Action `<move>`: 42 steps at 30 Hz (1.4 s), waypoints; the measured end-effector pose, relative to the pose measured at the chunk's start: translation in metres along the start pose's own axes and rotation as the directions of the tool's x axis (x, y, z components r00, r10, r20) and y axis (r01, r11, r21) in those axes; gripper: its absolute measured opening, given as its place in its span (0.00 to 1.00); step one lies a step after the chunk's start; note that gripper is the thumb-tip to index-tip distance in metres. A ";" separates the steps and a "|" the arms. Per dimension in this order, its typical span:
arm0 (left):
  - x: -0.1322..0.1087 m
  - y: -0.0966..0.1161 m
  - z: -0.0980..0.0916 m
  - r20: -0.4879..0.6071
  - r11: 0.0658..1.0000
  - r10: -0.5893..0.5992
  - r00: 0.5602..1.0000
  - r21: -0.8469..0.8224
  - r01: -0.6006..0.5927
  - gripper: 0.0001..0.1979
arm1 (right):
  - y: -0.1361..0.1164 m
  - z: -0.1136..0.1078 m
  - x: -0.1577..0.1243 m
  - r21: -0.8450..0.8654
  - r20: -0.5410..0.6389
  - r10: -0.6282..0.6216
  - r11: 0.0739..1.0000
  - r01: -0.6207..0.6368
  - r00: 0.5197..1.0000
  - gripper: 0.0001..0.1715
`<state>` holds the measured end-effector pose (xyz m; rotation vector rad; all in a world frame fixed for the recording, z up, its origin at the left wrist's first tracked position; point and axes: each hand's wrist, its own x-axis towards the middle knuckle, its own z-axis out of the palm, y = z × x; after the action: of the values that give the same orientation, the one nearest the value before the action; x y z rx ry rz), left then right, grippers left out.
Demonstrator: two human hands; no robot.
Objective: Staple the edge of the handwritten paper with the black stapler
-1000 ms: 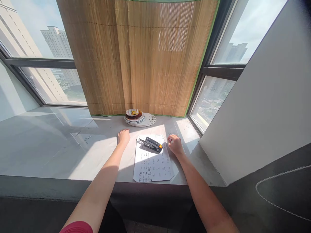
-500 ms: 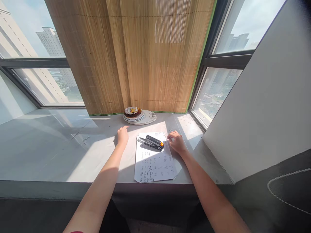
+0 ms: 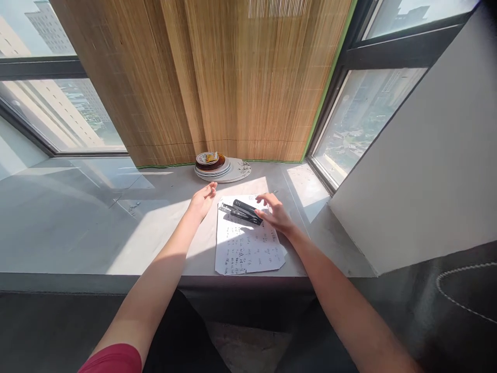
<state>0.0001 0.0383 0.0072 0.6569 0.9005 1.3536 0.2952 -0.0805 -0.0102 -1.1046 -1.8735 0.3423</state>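
Note:
My right hand (image 3: 274, 213) hovers over the right end of a thick black tool (image 3: 244, 207), thumb and fingers apart; whether it touches cannot be made out. The tool's orange end is hidden by the hand. Just below lies a slimmer black pen-like item (image 3: 245, 216), with a narrow clear strip (image 3: 225, 209) near its left end. They rest on a white sheet of paper (image 3: 250, 256) covered in handwriting. My left hand (image 3: 202, 202) is off the sheet's upper left edge, fingers stretched out, holding nothing.
Behind the paper a stack of plates (image 3: 212, 168) stands on an oval white plate (image 3: 240, 173) with a dark pattern. A bamboo blind (image 3: 233, 83) hangs behind them. A white wall (image 3: 392, 171) borders the grey ledge (image 3: 155, 228) on the right.
My right hand has moved left over the black tool's orange end. My left hand has come right and turned, its fingers now beside the paper's top left corner. The view has tilted down.

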 end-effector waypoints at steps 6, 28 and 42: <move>-0.014 -0.003 0.010 0.066 0.992 0.060 0.996 0.109 -0.067 0.09 | 0.000 0.012 -0.003 -0.087 0.193 0.061 0.995 -0.045 0.979 0.15; -0.017 -0.007 0.006 0.363 0.619 0.174 0.915 0.683 -0.388 0.20 | 0.013 0.013 -0.001 -0.032 0.157 0.184 0.983 -0.181 0.970 0.22; -0.034 -0.002 0.008 0.644 0.386 -0.075 0.762 0.723 -0.573 0.17 | 0.011 0.007 0.003 0.073 0.193 0.275 0.953 -0.293 0.942 0.25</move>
<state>0.0088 0.0057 0.0154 2.0727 0.9723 0.6803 0.2949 -0.0709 -0.0189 -1.3132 -1.8296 0.7167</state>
